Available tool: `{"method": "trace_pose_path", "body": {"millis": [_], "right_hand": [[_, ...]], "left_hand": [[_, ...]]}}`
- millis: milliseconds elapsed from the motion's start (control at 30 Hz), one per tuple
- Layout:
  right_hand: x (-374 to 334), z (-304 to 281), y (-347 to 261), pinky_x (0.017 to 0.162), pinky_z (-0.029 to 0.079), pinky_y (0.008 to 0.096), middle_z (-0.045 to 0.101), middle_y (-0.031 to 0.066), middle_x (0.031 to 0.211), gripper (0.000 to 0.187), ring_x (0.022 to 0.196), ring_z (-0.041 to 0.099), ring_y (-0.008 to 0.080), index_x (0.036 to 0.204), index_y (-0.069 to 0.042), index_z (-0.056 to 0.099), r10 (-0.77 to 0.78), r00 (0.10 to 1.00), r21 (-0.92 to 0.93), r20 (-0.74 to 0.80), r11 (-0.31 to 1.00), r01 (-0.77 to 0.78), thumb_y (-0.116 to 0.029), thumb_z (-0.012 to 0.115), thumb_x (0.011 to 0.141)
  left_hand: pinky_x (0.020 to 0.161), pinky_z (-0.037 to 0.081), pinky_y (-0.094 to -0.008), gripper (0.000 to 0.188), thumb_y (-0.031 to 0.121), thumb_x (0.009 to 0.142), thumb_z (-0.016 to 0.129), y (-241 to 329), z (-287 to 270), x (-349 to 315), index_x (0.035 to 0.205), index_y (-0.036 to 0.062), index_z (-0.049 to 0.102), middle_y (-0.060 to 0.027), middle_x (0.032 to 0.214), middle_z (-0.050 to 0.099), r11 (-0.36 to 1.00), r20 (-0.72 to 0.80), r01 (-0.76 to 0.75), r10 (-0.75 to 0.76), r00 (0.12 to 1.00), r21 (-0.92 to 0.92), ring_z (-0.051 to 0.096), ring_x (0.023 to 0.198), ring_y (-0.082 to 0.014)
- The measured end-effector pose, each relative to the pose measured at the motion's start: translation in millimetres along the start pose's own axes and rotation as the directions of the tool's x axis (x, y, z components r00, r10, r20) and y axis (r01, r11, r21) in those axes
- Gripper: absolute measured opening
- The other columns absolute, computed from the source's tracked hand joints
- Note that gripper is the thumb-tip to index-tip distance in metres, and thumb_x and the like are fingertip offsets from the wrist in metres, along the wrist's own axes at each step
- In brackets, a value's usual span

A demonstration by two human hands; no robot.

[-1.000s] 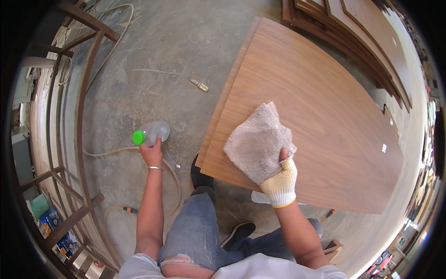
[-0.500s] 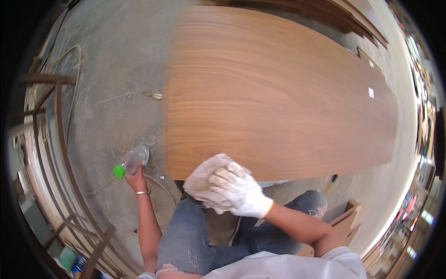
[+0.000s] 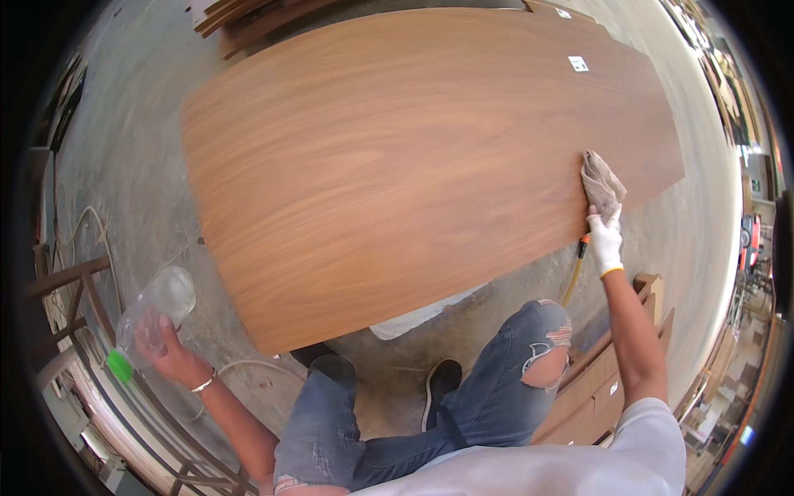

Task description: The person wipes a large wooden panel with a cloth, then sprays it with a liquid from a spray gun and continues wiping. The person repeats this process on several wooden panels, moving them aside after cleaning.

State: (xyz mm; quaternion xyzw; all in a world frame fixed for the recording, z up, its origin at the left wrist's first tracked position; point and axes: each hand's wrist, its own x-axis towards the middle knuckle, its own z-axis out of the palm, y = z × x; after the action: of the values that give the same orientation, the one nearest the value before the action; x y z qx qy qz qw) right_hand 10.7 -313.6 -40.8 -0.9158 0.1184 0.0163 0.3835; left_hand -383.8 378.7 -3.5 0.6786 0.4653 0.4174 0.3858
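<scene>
My bare left hand (image 3: 175, 354) grips a clear plastic bottle (image 3: 171, 291) with a green cap, out to the left of the panel; the bottle is tilted, cap toward me. A large brown wood-grain panel (image 3: 397, 174) lies in front of my knees. At its near right edge, my right hand (image 3: 606, 240), in a white knit glove, closes on a crumpled beige rag (image 3: 603, 182). The rag rests against the panel's surface.
A yellowish hose (image 3: 572, 277) with an orange end passes by the panel's near right edge. Wooden boards (image 3: 597, 388) stand beside my right knee, and more planks (image 3: 248, 25) lie beyond the panel. Brown metal frames (image 3: 66, 285) are at the left.
My right hand has swept the rag from the panel's near left corner to its right end. The left hand with the bottle has moved outward to the left, and the view has turned.
</scene>
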Motion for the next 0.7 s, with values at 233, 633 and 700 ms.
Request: {"method": "trace_pose_path", "body": {"millis": [233, 633, 700], "right_hand": [[-137.4, 79.1, -148.0, 0.123, 0.027, 0.0592, 0.056, 0.0086, 0.145, 0.069, 0.142, 0.043, 0.0321, 0.132, -0.019, 0.065, -0.539, -0.067, 0.266, 0.840, 0.301, 0.916, -0.028, 0.084, 0.066], [-55.8, 8.4, -7.4, 0.130, -0.003, 0.0428, 0.039, 0.0159, 0.164, 0.081, 0.158, 0.024, 0.0307, 0.157, 0.001, 0.037, -0.497, 0.854, -0.270, 0.152, 0.811, 0.520, 0.011, 0.060, 0.080], [-71.0, 37.6, -54.6, 0.129, 0.015, 0.0506, 0.038, 0.0205, 0.163, 0.084, 0.155, 0.024, 0.0450, 0.158, -0.004, 0.037, -0.591, 0.773, -0.429, 0.230, 0.651, 0.626, 0.002, 0.066, 0.080]], "left_hand": [[0.097, 0.053, -0.0315, 0.046, 0.003, 0.094, 0.073, 42.0, 106.3, -8.5, 0.136, 0.0029, 0.056, -0.0114, 0.134, 0.064, 0.987, 0.395, -0.076, 0.125, 0.910, -0.139, 0.063, 0.119, -0.0202], [0.115, 0.040, -0.0428, 0.065, 0.014, 0.091, 0.079, 57.5, 211.7, -67.9, 0.146, 0.0000, 0.048, -0.0157, 0.144, 0.056, 0.972, 0.631, -0.081, 0.207, 0.748, -0.222, 0.054, 0.132, -0.0291], [0.112, 0.042, -0.0447, 0.083, 0.031, 0.085, 0.086, 37.1, 214.5, -74.8, 0.149, -0.0025, 0.045, -0.0234, 0.145, 0.053, 0.941, 0.595, -0.335, 0.291, 0.750, -0.038, 0.052, 0.135, -0.0352]]}}
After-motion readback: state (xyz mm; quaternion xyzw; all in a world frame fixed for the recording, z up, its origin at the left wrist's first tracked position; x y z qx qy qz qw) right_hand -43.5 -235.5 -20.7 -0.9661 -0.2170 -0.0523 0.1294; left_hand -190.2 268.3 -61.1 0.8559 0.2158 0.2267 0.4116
